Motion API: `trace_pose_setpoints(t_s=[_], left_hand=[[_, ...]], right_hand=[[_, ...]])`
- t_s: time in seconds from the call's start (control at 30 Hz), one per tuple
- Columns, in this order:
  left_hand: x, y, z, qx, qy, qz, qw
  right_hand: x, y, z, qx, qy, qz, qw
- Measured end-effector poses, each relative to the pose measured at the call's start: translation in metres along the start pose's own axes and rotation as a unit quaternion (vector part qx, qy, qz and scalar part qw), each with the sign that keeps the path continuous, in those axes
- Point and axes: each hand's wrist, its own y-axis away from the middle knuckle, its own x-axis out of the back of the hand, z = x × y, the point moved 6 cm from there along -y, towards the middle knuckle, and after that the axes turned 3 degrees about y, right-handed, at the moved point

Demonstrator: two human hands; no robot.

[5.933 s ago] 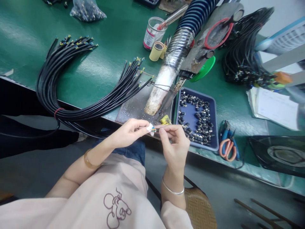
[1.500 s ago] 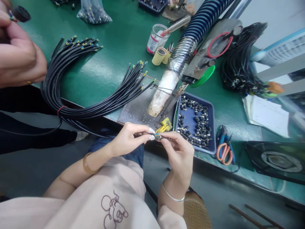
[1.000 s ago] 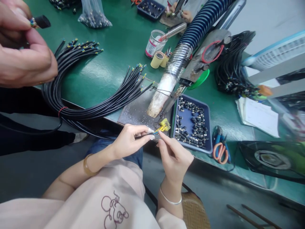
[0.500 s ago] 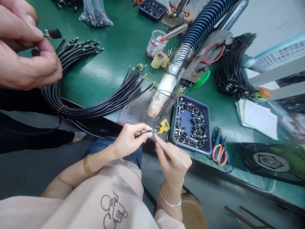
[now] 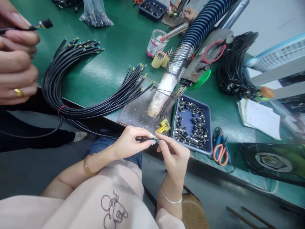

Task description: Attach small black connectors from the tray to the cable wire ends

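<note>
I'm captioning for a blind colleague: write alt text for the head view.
A person's left grip holds a thin black cable; the right grip pinches its fine coloured wires, at a green workbench. A curved bundle of black cables lies left, a blue plastic tray of small black connectors right; another person's hand shows upper left.

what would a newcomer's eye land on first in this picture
Probably the ribbed hose, slanting down from the top, right of centre. Left of it, a thick bundle of black cables loops at the near edge of the green table. Below centre, the left hand holds a black cable, and the right hand is at its coloured wires.
</note>
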Motion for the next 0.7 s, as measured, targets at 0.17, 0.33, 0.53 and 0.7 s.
trace_pose_setpoints(t_s=[0.17, 0.33, 0.53, 0.7], left_hand=[[0.002, 0.000, 0.000, 0.013, 0.001, 0.018, 1.000], [0.002, 0.000, -0.002, 0.041, 0.010, 0.015, 0.999], [0.002, -0.001, -0.006, 0.088, 0.050, 0.002, 0.995], [0.000, 0.000, -0.009, 0.115, 0.088, -0.014, 0.989]], right_hand=[[0.011, 0.004, -0.002, 0.019, 0.017, 0.073, 0.997], [0.007, 0.010, -0.016, 0.100, 0.116, 0.067, 0.986], [0.003, 0.013, -0.021, 0.156, 0.161, 0.060, 0.973], [0.011, 0.010, 0.001, 0.025, 0.055, 0.108, 0.992]])
